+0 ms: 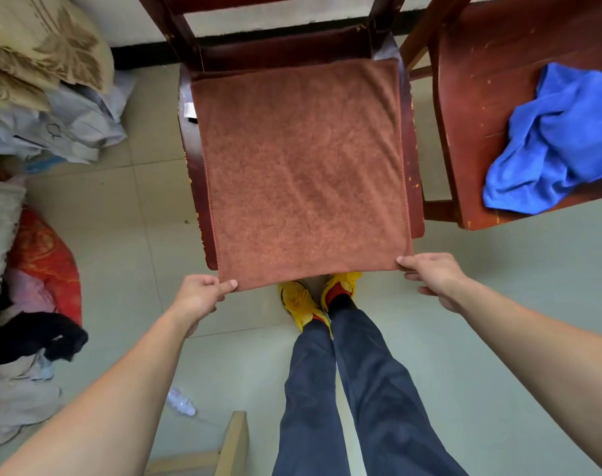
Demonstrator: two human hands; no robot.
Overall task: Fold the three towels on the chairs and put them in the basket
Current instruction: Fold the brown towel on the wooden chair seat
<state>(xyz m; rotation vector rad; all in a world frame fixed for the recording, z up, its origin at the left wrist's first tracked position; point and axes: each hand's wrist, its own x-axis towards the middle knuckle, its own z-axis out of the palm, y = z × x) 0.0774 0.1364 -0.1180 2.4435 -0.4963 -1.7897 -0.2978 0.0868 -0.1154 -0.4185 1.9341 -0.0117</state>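
A brown towel [303, 173] lies spread flat over the seat of the dark wooden chair [414, 159] in front of me, its near edge hanging past the seat's front. My left hand [200, 297] pinches the towel's near left corner. My right hand [433, 276] pinches the near right corner. A blue towel [553, 142] lies crumpled on the seat of a second wooden chair [491, 46] to the right. No third towel and no basket are in view.
Piles of bedding and clothes [35, 97] line the left side of the tiled floor. A plastic bottle [181, 401] lies on the floor near a pale wooden frame [230, 444] at the bottom. My legs and yellow shoes [313, 297] stand just before the chair.
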